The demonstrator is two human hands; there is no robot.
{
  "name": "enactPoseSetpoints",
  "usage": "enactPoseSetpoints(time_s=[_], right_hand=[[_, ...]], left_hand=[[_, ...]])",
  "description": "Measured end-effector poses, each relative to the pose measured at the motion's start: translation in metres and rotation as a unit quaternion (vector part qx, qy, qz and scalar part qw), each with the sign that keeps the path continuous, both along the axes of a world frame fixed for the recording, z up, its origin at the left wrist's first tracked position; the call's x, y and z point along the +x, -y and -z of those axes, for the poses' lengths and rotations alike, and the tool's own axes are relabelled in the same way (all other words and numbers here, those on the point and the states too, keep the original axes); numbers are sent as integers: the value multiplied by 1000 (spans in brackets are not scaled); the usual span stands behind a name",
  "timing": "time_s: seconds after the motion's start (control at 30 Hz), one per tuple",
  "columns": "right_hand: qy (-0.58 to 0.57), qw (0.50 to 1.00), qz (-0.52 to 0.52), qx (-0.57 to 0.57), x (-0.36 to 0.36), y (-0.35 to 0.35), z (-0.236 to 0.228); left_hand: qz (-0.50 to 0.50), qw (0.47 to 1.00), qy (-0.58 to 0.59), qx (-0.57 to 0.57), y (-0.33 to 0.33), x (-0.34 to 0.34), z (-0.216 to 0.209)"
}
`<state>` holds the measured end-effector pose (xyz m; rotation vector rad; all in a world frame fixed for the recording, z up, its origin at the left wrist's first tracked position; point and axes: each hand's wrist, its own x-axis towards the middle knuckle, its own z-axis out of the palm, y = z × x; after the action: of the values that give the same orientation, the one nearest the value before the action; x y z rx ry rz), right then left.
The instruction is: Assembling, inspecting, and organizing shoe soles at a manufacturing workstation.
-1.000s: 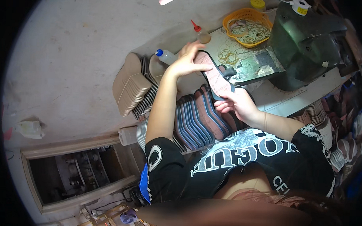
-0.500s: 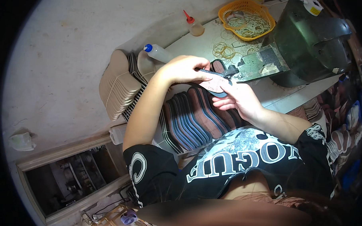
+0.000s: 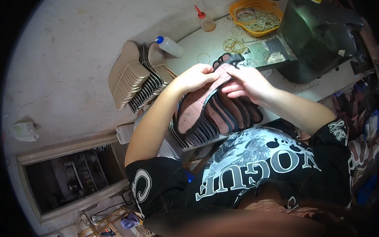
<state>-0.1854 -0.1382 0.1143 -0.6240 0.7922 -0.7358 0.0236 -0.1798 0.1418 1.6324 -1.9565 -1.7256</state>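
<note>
A pinkish shoe insole [image 3: 194, 112] with a dark edge is held between both my hands, one end up by the small black working head [image 3: 230, 58] of a green machine [image 3: 267, 52]. My left hand [image 3: 199, 78] pinches the insole's left edge with thumb and fingers. On the other side, my right hand [image 3: 251, 84] grips near its upper end, thumb on the face and the other fingers curled below. Whether the insole touches the working head, I cannot tell. Below the hands stands a row of similar insoles [image 3: 225, 119], partly covered by the held one.
Bundles of beige insoles [image 3: 128, 81] tied with bands lean by the wall at left. Behind them are a blue-capped bottle [image 3: 170, 47] and a red-tipped bottle [image 3: 206, 23]. A yellow basket [image 3: 238, 25] holds rubber bands, with loose bands [image 3: 233, 45] on the white table [image 3: 192, 47].
The held insole has swung round, its broad end now reaching down and left over the row. Both hands have shifted slightly, and the whole view has moved a little.
</note>
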Motion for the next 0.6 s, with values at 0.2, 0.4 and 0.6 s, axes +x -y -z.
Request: enactPoseSetpoints(time_s=[0.2, 0.4, 0.6], right_hand=[[-24, 999, -30, -15, -11, 3, 4], [-54, 985, -157, -56, -49, -7, 21], [-51, 989, -132, -36, -75, -57, 8]], left_hand=[[-75, 994, -21, 78, -11, -6, 9], [-124, 979, -60, 153, -20, -31, -9], [-183, 976, -64, 95, -19, -28, -7]])
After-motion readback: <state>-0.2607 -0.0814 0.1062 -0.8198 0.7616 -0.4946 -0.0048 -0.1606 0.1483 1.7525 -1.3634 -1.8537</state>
